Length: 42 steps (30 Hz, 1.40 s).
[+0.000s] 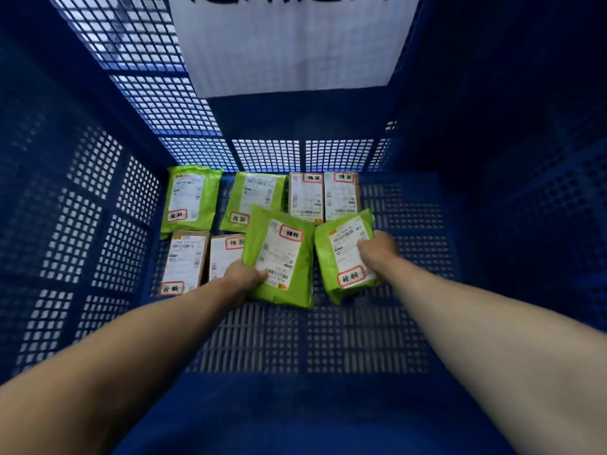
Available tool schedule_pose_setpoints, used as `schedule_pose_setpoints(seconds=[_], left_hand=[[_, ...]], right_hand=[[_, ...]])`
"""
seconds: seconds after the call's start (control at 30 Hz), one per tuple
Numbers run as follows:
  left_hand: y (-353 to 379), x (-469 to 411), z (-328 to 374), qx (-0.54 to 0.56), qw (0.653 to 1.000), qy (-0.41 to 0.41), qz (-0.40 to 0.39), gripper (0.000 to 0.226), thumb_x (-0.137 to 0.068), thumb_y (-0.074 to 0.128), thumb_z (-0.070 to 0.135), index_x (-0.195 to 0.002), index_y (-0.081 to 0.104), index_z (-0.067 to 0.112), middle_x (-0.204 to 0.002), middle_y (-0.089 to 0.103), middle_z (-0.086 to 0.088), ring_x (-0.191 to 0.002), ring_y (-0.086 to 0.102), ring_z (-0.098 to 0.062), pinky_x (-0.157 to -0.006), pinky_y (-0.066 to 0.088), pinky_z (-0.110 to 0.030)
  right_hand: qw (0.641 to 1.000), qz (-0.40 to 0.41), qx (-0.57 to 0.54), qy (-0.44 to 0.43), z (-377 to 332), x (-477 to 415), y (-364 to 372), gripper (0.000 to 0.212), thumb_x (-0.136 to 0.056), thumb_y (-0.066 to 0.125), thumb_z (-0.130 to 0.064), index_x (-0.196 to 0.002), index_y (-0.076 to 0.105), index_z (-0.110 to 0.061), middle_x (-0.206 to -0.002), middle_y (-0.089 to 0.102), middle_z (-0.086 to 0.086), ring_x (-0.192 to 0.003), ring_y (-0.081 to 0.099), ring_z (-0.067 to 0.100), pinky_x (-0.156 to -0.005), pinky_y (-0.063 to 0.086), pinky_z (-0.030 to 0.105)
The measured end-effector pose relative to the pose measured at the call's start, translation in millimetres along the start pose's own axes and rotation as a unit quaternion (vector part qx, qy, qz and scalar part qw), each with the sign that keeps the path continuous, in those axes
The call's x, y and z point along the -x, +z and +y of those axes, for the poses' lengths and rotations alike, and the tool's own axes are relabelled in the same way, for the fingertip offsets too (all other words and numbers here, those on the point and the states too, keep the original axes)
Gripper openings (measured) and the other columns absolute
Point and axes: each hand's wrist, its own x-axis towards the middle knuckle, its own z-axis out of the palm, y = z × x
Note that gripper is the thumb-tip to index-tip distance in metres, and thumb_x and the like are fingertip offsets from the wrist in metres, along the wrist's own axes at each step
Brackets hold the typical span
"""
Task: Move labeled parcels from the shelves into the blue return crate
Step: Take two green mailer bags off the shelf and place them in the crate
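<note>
I look down into the blue return crate (410, 339), both arms reaching to its slatted floor. My left hand (244, 275) grips the near left corner of a green labeled parcel (279, 257), thumb on its white label. My right hand (377, 246) grips the right edge of a second green parcel (345, 257), tilted beside the first. Behind them lie two green parcels (190, 200) (253, 200) and two brown labeled boxes (305, 197) (340, 195). Two more brown boxes (185, 261) (226, 254) sit at the left.
The crate's perforated blue walls rise on all sides. A white sign (292, 44) with dark characters hangs on the far wall. Bare slatted floor shows at the near side and to the right of the parcels.
</note>
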Motion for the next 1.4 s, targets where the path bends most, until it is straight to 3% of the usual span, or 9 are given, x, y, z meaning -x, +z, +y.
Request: schedule_pose_setpoints(seconds=[0.3, 0.47, 0.7, 0.83, 1.0, 1.1, 1.17, 1.23, 1.4], left_hand=[[14, -20, -18, 0.045, 0.998, -0.029, -0.022, 0.045, -0.085, 0.062, 0.001, -0.127, 0.047, -0.002, -0.123, 0.061, -0.021, -0.108, 0.061, -0.038, -0.095, 0.050, -0.050], [25, -30, -23, 0.047, 0.998, -0.029, -0.006, 0.049, -0.083, 0.065, 0.002, -0.128, 0.046, -0.002, -0.127, 0.059, -0.021, -0.113, 0.058, -0.039, -0.099, 0.047, -0.051], [32, -33, -18, -0.094, 0.992, -0.027, 0.078, 0.043, -0.087, 0.064, 0.012, -0.122, 0.045, -0.003, -0.129, 0.053, -0.022, -0.120, 0.051, -0.039, -0.102, 0.044, -0.047], [34, -31, -8, -0.163, 0.982, -0.035, 0.088, 0.043, -0.089, 0.058, 0.010, -0.127, 0.042, -0.003, -0.133, 0.049, -0.023, -0.123, 0.048, -0.037, -0.104, 0.042, -0.042], [31, -15, 10, -0.291, 0.954, 0.001, 0.070, 0.049, -0.092, 0.049, 0.012, -0.136, 0.036, -0.006, -0.138, 0.047, -0.022, -0.127, 0.047, -0.035, -0.103, 0.039, -0.035], [30, -3, 29, -0.317, 0.943, 0.034, 0.095, 0.057, -0.090, 0.054, 0.013, -0.138, 0.028, -0.005, -0.136, 0.046, -0.022, -0.124, 0.048, -0.035, -0.103, 0.043, -0.038], [29, 7, 49, -0.305, 0.943, 0.106, 0.081, 0.050, -0.089, 0.055, 0.011, -0.132, 0.036, -0.006, -0.125, 0.053, -0.021, -0.113, 0.055, -0.034, -0.092, 0.049, -0.039], [26, 21, 69, -0.295, 0.935, 0.186, 0.064, 0.042, -0.091, 0.055, 0.014, -0.127, 0.040, -0.002, -0.115, 0.056, -0.015, -0.104, 0.057, -0.031, -0.080, 0.050, -0.037], [11, 54, 113, -0.248, 0.897, 0.355, 0.084, 0.027, -0.092, 0.055, 0.019, -0.113, 0.053, 0.003, -0.111, 0.062, -0.013, -0.094, 0.057, -0.026, -0.084, 0.047, -0.035]], right_hand=[[0.996, -0.018, -0.026, 0.081, 22, -16, 31, 0.029, -0.093, 0.042, -0.004, -0.115, 0.059, 0.001, -0.119, 0.064, 0.020, -0.104, 0.064, 0.036, -0.072, 0.055, 0.036], [0.994, 0.003, -0.033, 0.106, 28, -22, 35, 0.031, -0.094, 0.039, -0.002, -0.117, 0.059, 0.003, -0.123, 0.061, 0.020, -0.111, 0.061, 0.035, -0.086, 0.051, 0.038], [0.990, -0.028, 0.030, 0.138, 36, -22, 33, 0.037, -0.096, 0.038, -0.003, -0.131, 0.043, 0.007, -0.136, 0.050, 0.021, -0.123, 0.053, 0.034, -0.097, 0.045, 0.037], [0.987, -0.021, 0.084, 0.134, 33, -22, 31, 0.032, -0.096, 0.040, -0.007, -0.125, 0.052, 0.002, -0.131, 0.056, 0.018, -0.116, 0.058, 0.032, -0.088, 0.049, 0.034], [0.975, 0.064, 0.213, 0.026, 5, -16, 22, 0.027, -0.092, 0.044, -0.006, -0.114, 0.060, -0.003, -0.120, 0.062, 0.015, -0.108, 0.061, 0.034, -0.082, 0.050, 0.037], [0.981, -0.003, 0.178, -0.071, -22, -13, 23, 0.012, -0.091, 0.050, -0.011, -0.088, 0.061, -0.007, -0.092, 0.064, 0.013, -0.083, 0.062, 0.028, -0.063, 0.045, 0.028], [0.980, -0.050, 0.138, -0.134, -42, -7, 23, 0.020, -0.091, 0.053, -0.020, -0.075, 0.058, -0.009, -0.078, 0.057, 0.009, -0.072, 0.055, 0.024, -0.060, 0.039, 0.026], [0.974, -0.074, 0.103, -0.188, -62, 2, 19, 0.025, -0.092, 0.053, -0.025, -0.080, 0.063, -0.005, -0.076, 0.057, 0.008, -0.070, 0.053, 0.023, -0.060, 0.037, 0.026], [0.959, -0.069, 0.025, -0.275, -115, 20, 0, 0.034, -0.093, 0.052, -0.029, -0.067, 0.054, -0.008, -0.068, 0.058, 0.012, -0.064, 0.049, 0.020, -0.063, 0.036, 0.029]])
